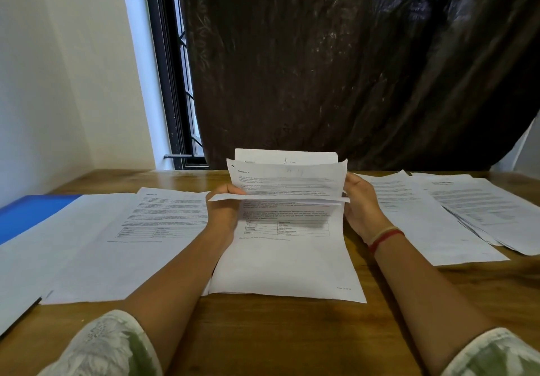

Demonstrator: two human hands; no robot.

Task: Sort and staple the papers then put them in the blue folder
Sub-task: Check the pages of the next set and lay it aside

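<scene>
The work is, as I judge it, in its first part, the sorting. Both hands are busy with one bundle of papers (287, 176), held up a little above the table (277, 334) in the middle of the frame. The left hand (223, 203) grips the left edge with curled fingers, and the right hand (362, 200) holds the right edge between thumb and fingers. The front sheet of the bundle bends over toward the person.

Under the hands a single sheet (286, 261) lies flat. To its left lies another printed sheet (125, 229), and in the right part of the frame there are a loose sheet (423, 223) and a fanned pile (491, 212). So some groups seem to be laid out already, but the held bundle is not yet divided.

I see no staple in any group and no stapler in the frame, so the stapling is probably all left to do. The blue folder (32, 214) lies at the left edge of the frame, partly covered by white paper. Whether anything is inside it, I cannot tell.

Of the writing, only the heading "Section 5" on the front held sheet can be read with confidence. The left sheet also has a heading that begins with "Section", but its number is too blurred. The flat sheet has a small printed table and a page mark in its lower right corner, both too small to read.
</scene>
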